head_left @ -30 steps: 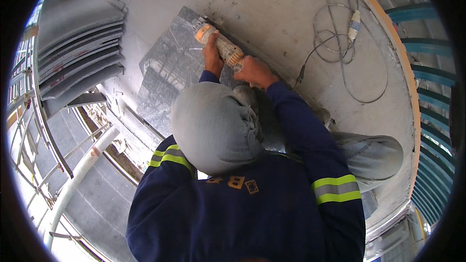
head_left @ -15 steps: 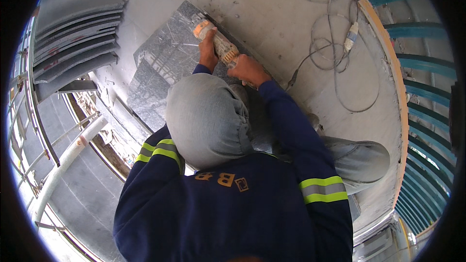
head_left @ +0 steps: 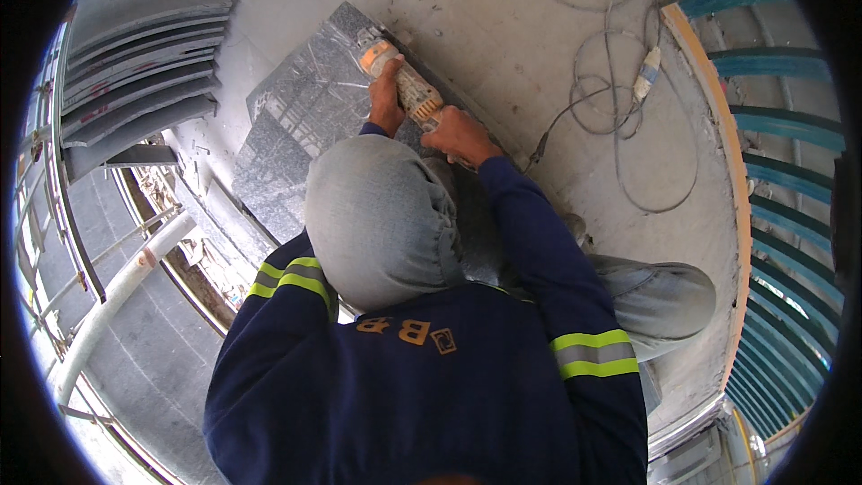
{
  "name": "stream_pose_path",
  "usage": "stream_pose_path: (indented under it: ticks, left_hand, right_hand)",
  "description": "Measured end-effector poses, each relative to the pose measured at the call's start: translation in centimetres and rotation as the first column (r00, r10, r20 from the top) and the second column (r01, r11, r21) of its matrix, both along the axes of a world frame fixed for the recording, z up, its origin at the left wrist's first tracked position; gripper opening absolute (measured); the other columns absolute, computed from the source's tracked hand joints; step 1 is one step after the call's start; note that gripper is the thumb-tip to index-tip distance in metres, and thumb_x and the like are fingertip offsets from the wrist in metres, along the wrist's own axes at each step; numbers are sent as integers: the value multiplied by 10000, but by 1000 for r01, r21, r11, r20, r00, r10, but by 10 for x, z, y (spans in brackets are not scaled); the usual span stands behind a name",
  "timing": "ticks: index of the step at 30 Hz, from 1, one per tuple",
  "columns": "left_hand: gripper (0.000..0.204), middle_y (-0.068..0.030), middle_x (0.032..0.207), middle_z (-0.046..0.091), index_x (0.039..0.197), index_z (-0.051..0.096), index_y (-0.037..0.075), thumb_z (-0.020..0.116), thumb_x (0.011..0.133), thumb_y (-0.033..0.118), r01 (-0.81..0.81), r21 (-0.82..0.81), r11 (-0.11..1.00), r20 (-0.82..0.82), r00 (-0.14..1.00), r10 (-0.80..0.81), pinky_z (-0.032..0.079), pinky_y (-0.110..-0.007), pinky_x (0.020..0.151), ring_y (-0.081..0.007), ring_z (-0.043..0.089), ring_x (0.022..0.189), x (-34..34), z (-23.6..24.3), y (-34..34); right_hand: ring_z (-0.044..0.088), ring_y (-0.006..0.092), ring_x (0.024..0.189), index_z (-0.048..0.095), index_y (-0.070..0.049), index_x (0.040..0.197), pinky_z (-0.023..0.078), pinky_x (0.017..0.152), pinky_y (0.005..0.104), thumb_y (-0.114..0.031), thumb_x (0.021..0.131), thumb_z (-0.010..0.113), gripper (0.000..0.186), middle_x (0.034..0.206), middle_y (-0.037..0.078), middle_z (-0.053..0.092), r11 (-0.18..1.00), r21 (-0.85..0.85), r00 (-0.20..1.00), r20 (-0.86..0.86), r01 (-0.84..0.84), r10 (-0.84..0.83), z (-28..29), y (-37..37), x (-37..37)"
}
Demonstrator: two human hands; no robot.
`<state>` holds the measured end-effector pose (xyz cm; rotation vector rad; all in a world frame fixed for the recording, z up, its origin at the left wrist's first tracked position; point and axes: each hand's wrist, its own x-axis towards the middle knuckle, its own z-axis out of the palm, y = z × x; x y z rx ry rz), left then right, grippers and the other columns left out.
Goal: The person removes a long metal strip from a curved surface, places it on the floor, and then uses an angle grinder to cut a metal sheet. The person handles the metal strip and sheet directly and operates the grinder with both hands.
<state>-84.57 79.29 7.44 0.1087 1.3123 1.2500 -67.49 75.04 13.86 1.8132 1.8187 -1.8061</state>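
Observation:
A dusty angle grinder (head_left: 415,94) with an orange head lies along the right edge of a grey speckled stone slab (head_left: 287,117). My left hand (head_left: 386,99) is closed around its front part, just behind the orange head. Around the rear end, my right hand (head_left: 462,136) is wrapped closed. The grinder's disc cannot be made out from here. My raised knee (head_left: 382,216), in grey trousers, hides the near part of the slab.
A grey cable (head_left: 620,126) with a pale connector (head_left: 646,74) lies coiled on the concrete floor (head_left: 503,27) at the right. Stacked dark slabs (head_left: 144,63) stand at the far left. Teal bars (head_left: 781,126) line the right side. A pale pipe (head_left: 126,292) runs at lower left.
Both hands keep their grip on the grinder, which has barely moved against the slab. The whole view has shifted very slightly.

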Motion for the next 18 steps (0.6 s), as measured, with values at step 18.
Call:
stream_pose_path:
  ticks: [18]
  left_hand:
    - [396, -99, 933, 632, 1171, 556, 41, 716, 902, 285, 33, -14, 999, -15, 999, -33, 590, -465, 742, -277, 678, 820, 1, -9, -3]
  right_hand:
    - [713, 290, 624, 663, 96, 1019, 567, 648, 400, -282, 706, 755, 500, 798, 206, 720, 999, -21, 999, -15, 35, -36, -5, -3, 4]
